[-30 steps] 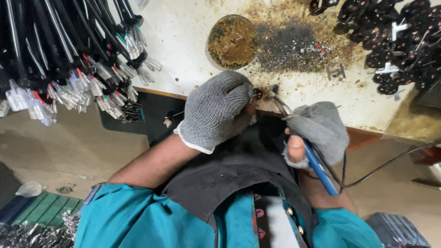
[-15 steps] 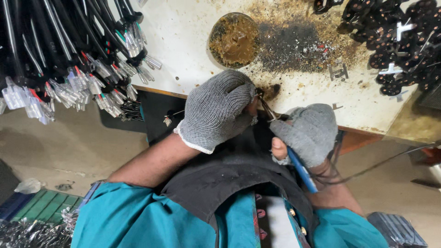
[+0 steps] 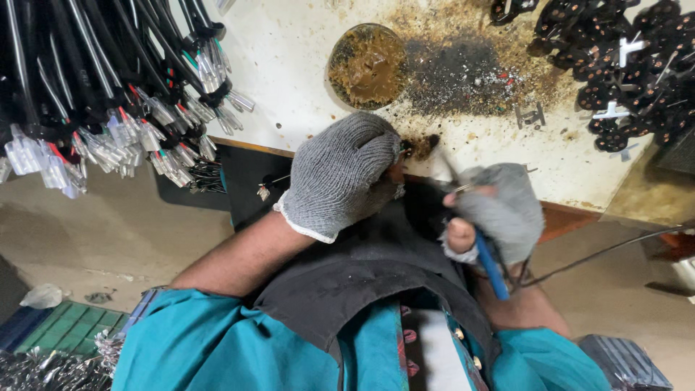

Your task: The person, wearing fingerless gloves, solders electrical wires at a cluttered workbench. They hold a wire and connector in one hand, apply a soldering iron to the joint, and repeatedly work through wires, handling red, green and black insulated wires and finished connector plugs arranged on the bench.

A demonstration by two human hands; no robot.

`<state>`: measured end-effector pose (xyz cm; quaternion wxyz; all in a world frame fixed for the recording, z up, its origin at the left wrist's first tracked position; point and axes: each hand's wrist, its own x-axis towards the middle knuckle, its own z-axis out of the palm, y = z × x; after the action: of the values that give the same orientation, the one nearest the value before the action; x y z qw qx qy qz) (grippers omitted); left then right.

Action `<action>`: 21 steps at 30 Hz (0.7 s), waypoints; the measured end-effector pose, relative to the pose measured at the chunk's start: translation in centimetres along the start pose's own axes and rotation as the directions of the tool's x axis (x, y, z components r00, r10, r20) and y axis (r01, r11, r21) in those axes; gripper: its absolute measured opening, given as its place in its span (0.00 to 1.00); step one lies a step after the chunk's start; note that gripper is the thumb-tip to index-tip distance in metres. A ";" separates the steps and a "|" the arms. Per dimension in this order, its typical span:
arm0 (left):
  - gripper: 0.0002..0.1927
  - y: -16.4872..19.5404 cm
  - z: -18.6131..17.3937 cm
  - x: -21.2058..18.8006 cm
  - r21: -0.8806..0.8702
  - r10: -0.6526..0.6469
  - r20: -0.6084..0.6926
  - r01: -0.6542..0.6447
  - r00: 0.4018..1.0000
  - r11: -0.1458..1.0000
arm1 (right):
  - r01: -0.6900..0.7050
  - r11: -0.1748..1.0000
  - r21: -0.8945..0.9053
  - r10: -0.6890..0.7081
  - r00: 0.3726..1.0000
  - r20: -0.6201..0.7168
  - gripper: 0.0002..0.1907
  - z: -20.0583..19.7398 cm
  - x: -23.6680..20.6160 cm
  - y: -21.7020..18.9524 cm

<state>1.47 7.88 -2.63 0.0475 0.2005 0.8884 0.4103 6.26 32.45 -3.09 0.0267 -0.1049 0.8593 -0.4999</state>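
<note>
Nearest us, the right hand (image 3: 499, 217) is fisted around a blue-handled soldering iron (image 3: 491, 262). Its long axis runs from near-right up to far-left, tip aimed at the left hand (image 3: 340, 174). That gloved left hand is curled shut right at the bench edge (image 3: 565, 210), pinching something small I can't make out. Further off sit a round flux tin (image 3: 368, 65), wire bundles (image 3: 108, 94) on the left and black connectors (image 3: 622, 72) on the right.

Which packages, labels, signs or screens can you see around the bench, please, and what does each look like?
No labels, signs or screens show.
Clear plastic bag: on the floor at lower left, crumpled, whitish.
Shiny wrapped packet: bottom right corner, flat, grey and glossy; its contents cannot be told.
</note>
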 end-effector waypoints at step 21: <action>0.20 0.1 0.0 0.4 -0.006 -0.007 0.000 0.007 1.000 1.000 | -0.215 0.931 -0.295 0.119 0.943 -0.311 0.08 -7.3 4.2 10.8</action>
<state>1.12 8.12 -2.53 0.0493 0.1974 0.8879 0.4127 -0.63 42.94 -8.59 -0.0733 0.0400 0.9303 -0.3572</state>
